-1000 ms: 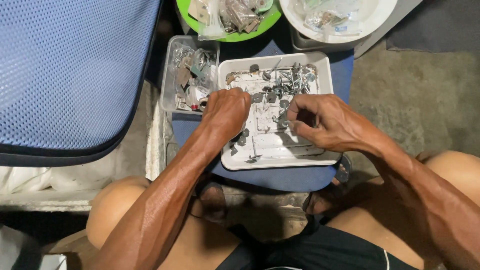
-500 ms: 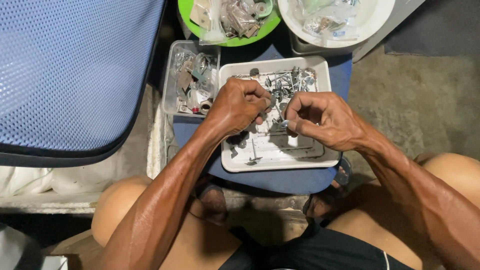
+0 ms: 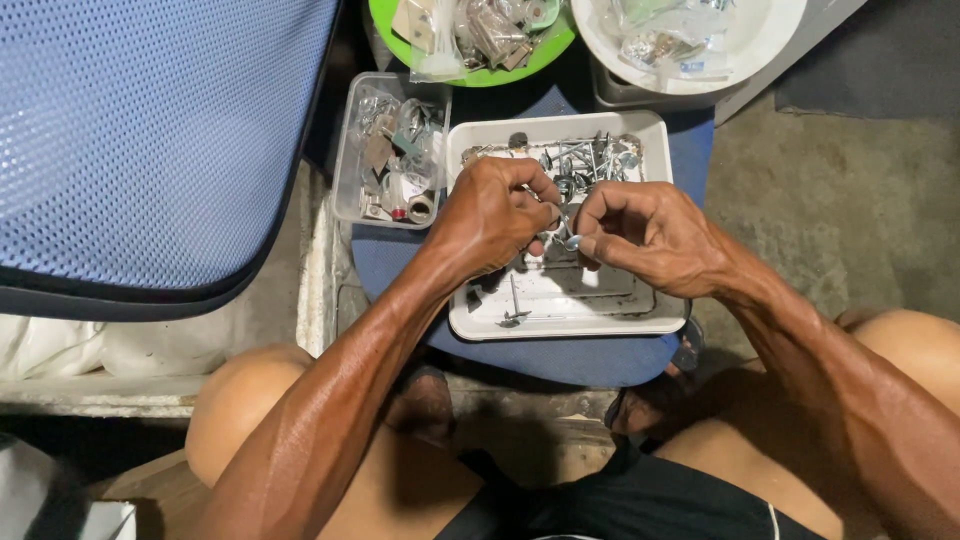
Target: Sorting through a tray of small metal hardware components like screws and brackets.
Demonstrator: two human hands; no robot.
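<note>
The screw (image 3: 566, 226) — a small silver one with a washer-like head — sits pinched between both hands just above the white tray (image 3: 660, 135). The left hand (image 3: 490, 215) closes its fingertips on the upper end of the shank, and the right hand (image 3: 645, 235) nips the headed end between thumb and forefinger, so both grips are narrow and shut on the same piece. Whether a nut or washer is already threaded on it cannot be told; the part is too small.

As for progress, the work looks to be somewhere in the middle. The far end of the tray holds a heap of loose screws (image 3: 585, 160) not yet handled, while its near half is mostly bare, with only a few long screws lying flat there (image 3: 520, 310). No finished pile can be made out with certainty, so how many pieces are done stays unclear.

Around the tray — which rests on a blue stool (image 3: 580, 360) between the person's knees — stand a clear box (image 3: 345, 175) of mixed hardware just to its left, a green bowl (image 3: 480, 75) and a white bowl (image 3: 760, 45) of bagged parts beyond it, and a blue mesh chair back (image 3: 140, 140) at far left.
</note>
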